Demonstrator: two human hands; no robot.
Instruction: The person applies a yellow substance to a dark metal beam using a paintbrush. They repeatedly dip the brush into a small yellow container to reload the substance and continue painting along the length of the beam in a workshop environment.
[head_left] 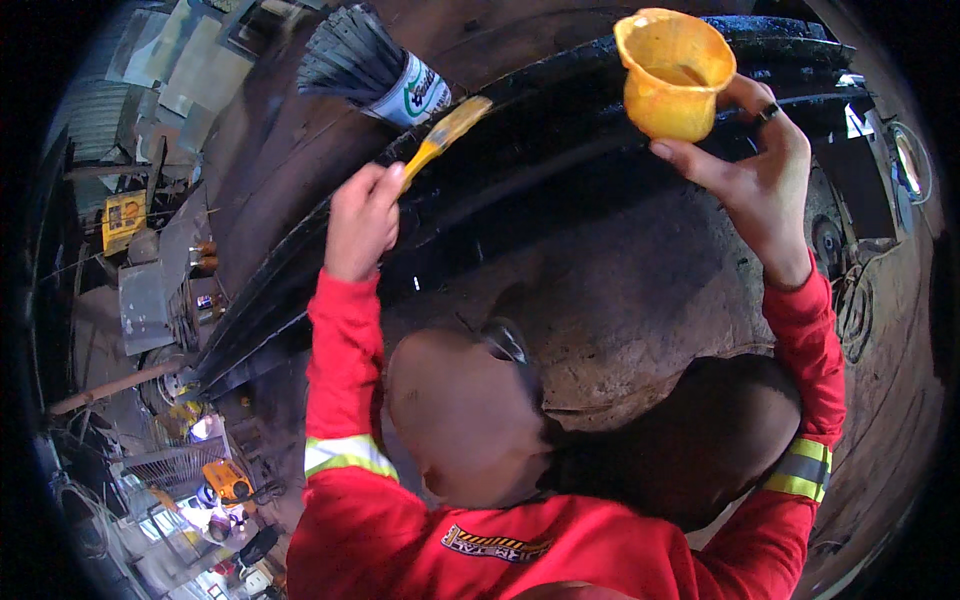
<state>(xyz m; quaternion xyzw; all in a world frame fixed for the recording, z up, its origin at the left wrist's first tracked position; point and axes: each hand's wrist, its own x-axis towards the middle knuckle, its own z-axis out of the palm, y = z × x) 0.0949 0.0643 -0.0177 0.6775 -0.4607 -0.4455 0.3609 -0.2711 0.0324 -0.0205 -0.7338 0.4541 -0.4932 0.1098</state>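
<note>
My left hand (pixel 363 222) is closed around the yellow handle of a paintbrush (pixel 436 142), whose light bristles point up and to the right. Raised at the upper right, my right hand (pixel 752 170) grips a small yellow cup (pixel 672 85) with an uneven, flared rim. Something brownish shows inside the cup; how much, I cannot tell. Below both hands runs a long black metal beam (pixel 560 150), glossy along its upper edges. The brush tip appears over or close to the beam's far edge; whether they touch, I cannot tell.
A white and green can (pixel 408 95) full of dark rods stands beyond the beam. Metal sheets (pixel 200 75) lie at the far left. An orange machine (pixel 228 482) and clutter fill the lower left. Coiled cable (pixel 855 305) lies at the right. My knees are beneath my arms.
</note>
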